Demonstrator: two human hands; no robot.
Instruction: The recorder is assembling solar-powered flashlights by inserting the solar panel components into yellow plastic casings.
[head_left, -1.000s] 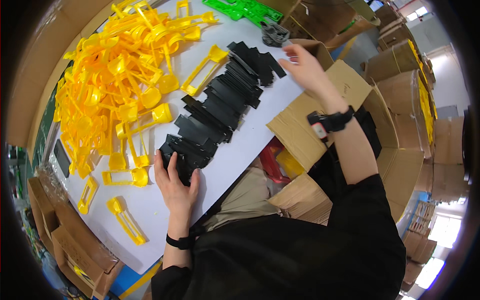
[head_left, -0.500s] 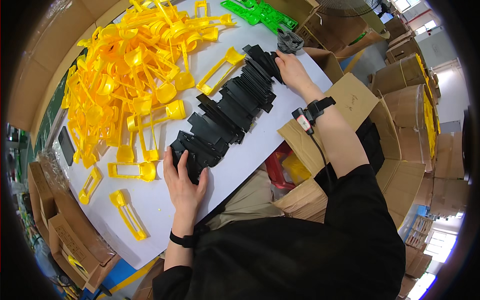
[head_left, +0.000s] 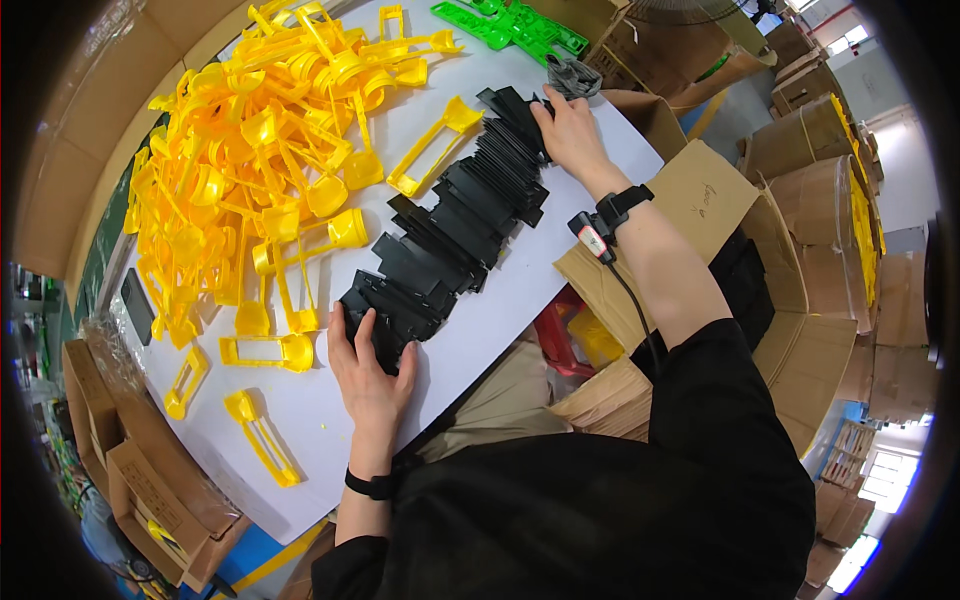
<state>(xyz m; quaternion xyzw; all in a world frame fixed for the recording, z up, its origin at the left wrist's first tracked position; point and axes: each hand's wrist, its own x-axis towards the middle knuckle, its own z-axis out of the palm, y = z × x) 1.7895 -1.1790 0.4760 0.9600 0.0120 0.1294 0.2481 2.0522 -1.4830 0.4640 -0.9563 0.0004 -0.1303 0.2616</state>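
A white table (head_left: 480,330) runs diagonally from the lower left of the frame to the upper right, ringed by brown cardboard boxes (head_left: 800,150) along the right side and the lower left corner. The biggest thing on it is a heap of yellow plastic parts (head_left: 260,180) filling the upper left — long frames with cup-like ends, tangled over one another, with a few strays lying apart near the lower left edge of the table.

Just right of the heap, a long row of flat black plastic pieces (head_left: 450,225) lies slantwise across the middle of the table, the pieces overlapping like fallen tiles. The left hand (head_left: 372,375) rests open at the row's lower end, fingers spread flat on the last pieces and pressing against them. The right hand (head_left: 572,130) sits at the upper end, fingers bent onto the top pieces (whether it actually grips one I cannot tell).

Green plastic frames (head_left: 510,25) lie at the top edge of the frame, and a small grey ribbed part (head_left: 572,75) sits just beyond the right hand. A black wristband (head_left: 610,215) with a cable circles the right wrist — a thinner black band (head_left: 368,485) the left.
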